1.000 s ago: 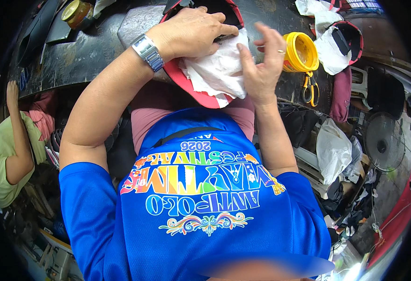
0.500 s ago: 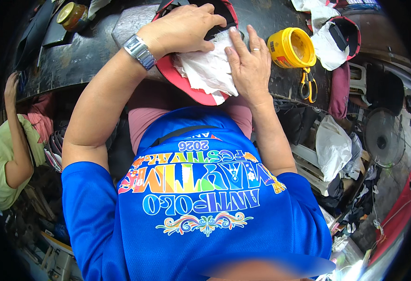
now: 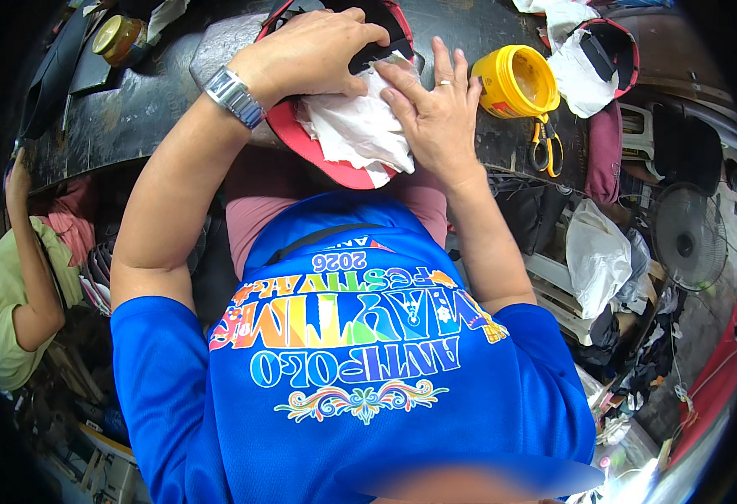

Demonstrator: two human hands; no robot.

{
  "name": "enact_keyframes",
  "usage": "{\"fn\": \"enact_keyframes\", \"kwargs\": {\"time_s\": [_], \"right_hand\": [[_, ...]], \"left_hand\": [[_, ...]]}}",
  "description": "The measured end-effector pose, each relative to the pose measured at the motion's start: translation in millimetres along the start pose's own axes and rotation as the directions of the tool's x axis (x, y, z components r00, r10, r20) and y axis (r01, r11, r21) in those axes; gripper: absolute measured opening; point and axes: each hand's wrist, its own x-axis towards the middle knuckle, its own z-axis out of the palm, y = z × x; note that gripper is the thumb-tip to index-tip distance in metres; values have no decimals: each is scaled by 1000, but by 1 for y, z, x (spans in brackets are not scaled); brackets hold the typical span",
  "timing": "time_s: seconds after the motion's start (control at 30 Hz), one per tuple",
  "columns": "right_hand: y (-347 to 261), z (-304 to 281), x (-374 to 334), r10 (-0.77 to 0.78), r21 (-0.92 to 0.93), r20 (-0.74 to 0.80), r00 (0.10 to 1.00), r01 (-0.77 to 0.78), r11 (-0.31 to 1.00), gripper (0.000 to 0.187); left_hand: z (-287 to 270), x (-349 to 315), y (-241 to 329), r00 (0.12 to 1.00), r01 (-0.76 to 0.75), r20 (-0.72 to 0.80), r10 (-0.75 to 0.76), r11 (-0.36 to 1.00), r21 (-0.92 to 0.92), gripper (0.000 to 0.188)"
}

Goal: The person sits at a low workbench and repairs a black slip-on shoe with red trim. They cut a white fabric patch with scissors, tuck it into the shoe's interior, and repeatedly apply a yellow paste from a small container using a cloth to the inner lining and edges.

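A red and black cap [image 3: 301, 144] lies upturned at the table's near edge, its brim toward me. White cloth [image 3: 356, 126] with frayed edges covers much of the brim and reaches the cap's opening. My left hand [image 3: 314, 50], with a metal watch above it, is curled over the cap's left side; its fingertips reach the dark inside and its thumb presses by the cloth. My right hand [image 3: 436, 118] wears a ring and has its fingers spread. Its index finger and thumb touch the cloth, while the other fingers extend past the cap's right side.
Right of the cap stand an open yellow tub [image 3: 515, 81] and orange-handled scissors [image 3: 546, 149] on the dark table [image 3: 100, 139]. Another cap with white cloth [image 3: 583, 76] lies farther right. A glass jar [image 3: 120, 40] is at far left, near a person in a yellow-green shirt [image 3: 20, 307].
The cap and both hands have shifted slightly left. My right hand's fingers have spread, its index finger now reaching farther left over the cloth.
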Motion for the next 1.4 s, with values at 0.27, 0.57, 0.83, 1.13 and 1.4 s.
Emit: {"fn": "enact_keyframes", "kwargs": {"time_s": [0.27,0.57,0.83,1.13,1.4], "right_hand": [[-8,-1,-5,191,-40,25,981,-190,981,55],[12,-58,12,202,341,-216,955,-120,933,51],[103,-119,40,316,-350,133,939,-254,902,76],[88,-130,41,404,-182,-118,907,-420,889,67],[10,-177,9,447,-427,267,854,-311,849,45]], "left_hand": [[2,-2,0,999,14,-39,-13,1000,10,63],[-13,6,-5,969,88,-238,-58,989,120,57],[-22,-9,-1,932,94,-360,-37,985,142,70],[-21,-74,-1,938,-57,-334,97,990,127,29],[10,-63,10,952,4,-306,5,1000,27,20]]}}
